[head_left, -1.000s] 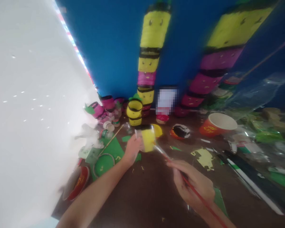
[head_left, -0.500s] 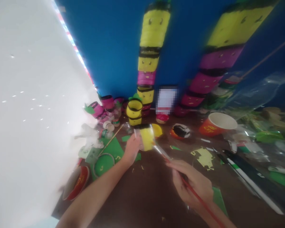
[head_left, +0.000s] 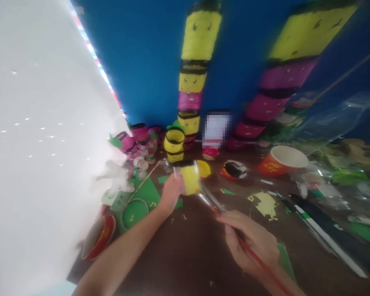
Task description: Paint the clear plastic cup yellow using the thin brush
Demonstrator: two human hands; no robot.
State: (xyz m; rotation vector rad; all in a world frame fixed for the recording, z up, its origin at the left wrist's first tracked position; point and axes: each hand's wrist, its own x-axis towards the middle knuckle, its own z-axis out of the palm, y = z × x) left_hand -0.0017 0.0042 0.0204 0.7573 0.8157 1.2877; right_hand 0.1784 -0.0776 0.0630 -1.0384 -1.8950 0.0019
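Observation:
My left hand [head_left: 172,192] is closed round the near-left side of a small clear plastic cup [head_left: 190,179], partly coated in yellow paint with a dark band along its top. In my right hand [head_left: 251,240] is a long red-handled paintbrush [head_left: 259,260], gripped like a pen. Its bristles touch or nearly touch the cup's lower right; blur hides the exact contact. Behind the cup sits a dish of yellow paint [head_left: 204,169]. To the right of that stands a dish of black paint [head_left: 233,169].
Painted yellow cups [head_left: 174,144] and pink cups [head_left: 126,141] stand at the back. An orange paper cup [head_left: 283,161] is at right, beside clear plastic scraps. Yellow paper scraps [head_left: 264,205], a long dark-and-white tool [head_left: 329,238] and a roll of tape [head_left: 135,214] lie on the brown table [head_left: 179,263].
The brush and my right hand have shifted very slightly down and to the right. My left hand and the cup stay almost in place.

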